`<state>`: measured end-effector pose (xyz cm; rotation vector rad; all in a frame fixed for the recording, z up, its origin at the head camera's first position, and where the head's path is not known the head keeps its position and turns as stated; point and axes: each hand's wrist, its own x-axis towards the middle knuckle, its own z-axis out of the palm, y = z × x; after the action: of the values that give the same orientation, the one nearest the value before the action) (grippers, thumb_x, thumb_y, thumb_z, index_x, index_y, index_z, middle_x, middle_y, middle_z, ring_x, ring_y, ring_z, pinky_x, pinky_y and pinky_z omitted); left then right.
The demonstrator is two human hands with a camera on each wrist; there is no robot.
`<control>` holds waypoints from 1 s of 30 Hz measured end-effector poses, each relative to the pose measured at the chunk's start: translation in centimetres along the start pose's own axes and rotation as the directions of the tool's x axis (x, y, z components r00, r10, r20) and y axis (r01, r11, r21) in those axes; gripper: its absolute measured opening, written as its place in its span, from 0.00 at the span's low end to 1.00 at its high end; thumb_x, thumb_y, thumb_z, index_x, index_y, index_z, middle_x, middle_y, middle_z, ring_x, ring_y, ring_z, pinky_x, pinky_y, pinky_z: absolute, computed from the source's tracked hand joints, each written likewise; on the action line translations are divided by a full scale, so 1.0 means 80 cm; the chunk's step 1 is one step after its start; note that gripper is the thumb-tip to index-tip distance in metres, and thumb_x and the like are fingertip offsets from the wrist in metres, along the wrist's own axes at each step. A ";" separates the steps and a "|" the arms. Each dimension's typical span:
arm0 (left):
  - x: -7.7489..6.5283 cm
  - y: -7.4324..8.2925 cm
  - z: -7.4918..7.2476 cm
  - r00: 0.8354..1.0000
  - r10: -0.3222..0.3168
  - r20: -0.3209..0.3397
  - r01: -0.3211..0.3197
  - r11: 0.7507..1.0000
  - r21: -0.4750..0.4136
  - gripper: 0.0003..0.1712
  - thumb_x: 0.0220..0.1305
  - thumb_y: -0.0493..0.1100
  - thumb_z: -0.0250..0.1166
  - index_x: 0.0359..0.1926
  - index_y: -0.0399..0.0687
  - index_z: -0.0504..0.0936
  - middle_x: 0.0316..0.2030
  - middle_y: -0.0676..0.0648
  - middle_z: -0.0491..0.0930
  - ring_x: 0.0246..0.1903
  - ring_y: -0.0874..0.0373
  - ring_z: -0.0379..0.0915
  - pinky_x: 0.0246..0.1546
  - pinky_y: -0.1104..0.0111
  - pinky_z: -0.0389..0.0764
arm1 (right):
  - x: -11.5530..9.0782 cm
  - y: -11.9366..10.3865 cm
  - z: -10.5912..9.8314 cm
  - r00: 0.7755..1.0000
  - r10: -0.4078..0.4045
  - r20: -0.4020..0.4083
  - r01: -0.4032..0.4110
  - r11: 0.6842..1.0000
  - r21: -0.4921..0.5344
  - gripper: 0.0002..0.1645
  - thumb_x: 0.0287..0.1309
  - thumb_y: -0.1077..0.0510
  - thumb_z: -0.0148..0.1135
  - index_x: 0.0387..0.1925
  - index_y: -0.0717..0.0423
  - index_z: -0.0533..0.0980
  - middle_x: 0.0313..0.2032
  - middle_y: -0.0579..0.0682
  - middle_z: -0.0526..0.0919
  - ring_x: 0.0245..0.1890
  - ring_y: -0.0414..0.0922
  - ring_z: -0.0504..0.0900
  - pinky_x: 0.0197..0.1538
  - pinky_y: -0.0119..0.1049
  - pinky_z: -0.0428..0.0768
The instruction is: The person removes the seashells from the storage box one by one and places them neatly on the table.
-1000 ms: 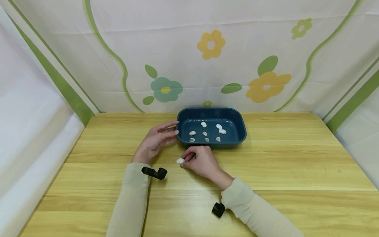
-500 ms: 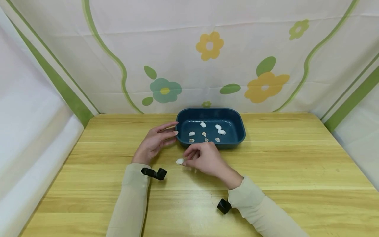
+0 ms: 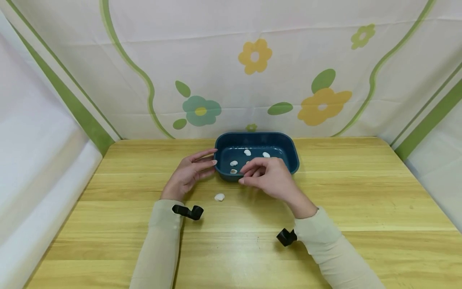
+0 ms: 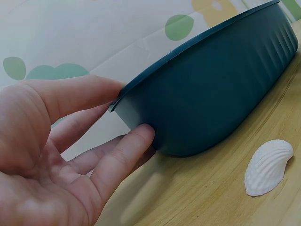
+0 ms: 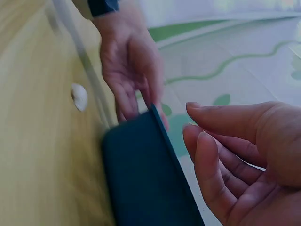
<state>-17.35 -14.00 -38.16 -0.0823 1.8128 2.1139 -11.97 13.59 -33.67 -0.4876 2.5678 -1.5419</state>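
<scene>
My left hand (image 3: pixel 189 171) touches the left end of a dark blue plastic basin (image 3: pixel 298 158). In the left wrist view its thumb lies at the rim and fairly straight fingers rest against the wall. A white ribbed seashell (image 3: pixel 219 197) lies on the table in front of the basin; the left wrist view shows the ridged shell (image 4: pixel 269 167) close by. My right hand (image 3: pixel 270 178) hovers over the basin's front rim, fingers loosely bent and nothing between them. Several small shells (image 3: pixel 234 163) lie inside the basin, some hidden behind my right hand.
The basin stands at the back of the wooden table (image 3: pixel 361 192), close to a white curtain (image 3: pixel 216 52) printed with flowers. Black wrist cameras are strapped to both sleeves (image 3: pixel 323 230).
My right hand has let go of the white seashell, leaving it on the table, and moved up and right over the basin's front rim. My left hand stays at the basin.
</scene>
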 end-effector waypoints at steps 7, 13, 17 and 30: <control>0.000 -0.001 -0.001 1.000 0.011 0.013 -0.011 1.000 0.000 0.31 0.75 0.33 0.66 0.76 0.46 0.76 0.77 0.42 0.72 0.59 0.59 0.84 0.60 0.63 0.87 | 0.002 0.011 -0.025 0.996 0.089 -0.014 -0.088 0.995 0.048 0.12 0.61 0.57 0.80 0.46 0.56 0.89 0.36 0.55 0.90 0.33 0.60 0.89 0.37 0.47 0.91; 0.001 -0.004 -0.002 1.000 0.009 0.012 -0.009 1.000 0.000 0.31 0.75 0.33 0.67 0.76 0.48 0.76 0.77 0.42 0.72 0.64 0.55 0.82 0.62 0.61 0.86 | 0.002 0.019 -0.038 0.993 0.113 -0.042 -0.111 0.993 0.048 0.14 0.63 0.57 0.78 0.49 0.57 0.88 0.38 0.55 0.91 0.33 0.50 0.90 0.40 0.45 0.91; 0.001 -0.003 -0.003 1.000 0.008 0.010 -0.008 1.000 -0.002 0.31 0.75 0.33 0.66 0.76 0.48 0.76 0.77 0.42 0.73 0.66 0.53 0.80 0.63 0.61 0.85 | 0.003 0.022 -0.042 0.992 0.117 -0.054 -0.114 0.991 0.066 0.15 0.64 0.57 0.77 0.50 0.58 0.88 0.38 0.56 0.91 0.34 0.52 0.90 0.41 0.46 0.91; 0.000 -0.005 -0.002 1.000 0.010 0.006 -0.010 1.000 -0.003 0.31 0.75 0.33 0.66 0.76 0.47 0.76 0.77 0.43 0.72 0.65 0.54 0.81 0.62 0.61 0.86 | 0.025 0.033 -0.048 0.989 0.135 -0.064 -0.135 0.991 0.006 0.16 0.66 0.54 0.76 0.51 0.57 0.87 0.40 0.53 0.91 0.37 0.55 0.91 0.42 0.52 0.90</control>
<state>-17.24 -14.08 -38.60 -0.0680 1.8102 2.1212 -15.40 17.30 -34.01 -0.2622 2.5867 -1.5373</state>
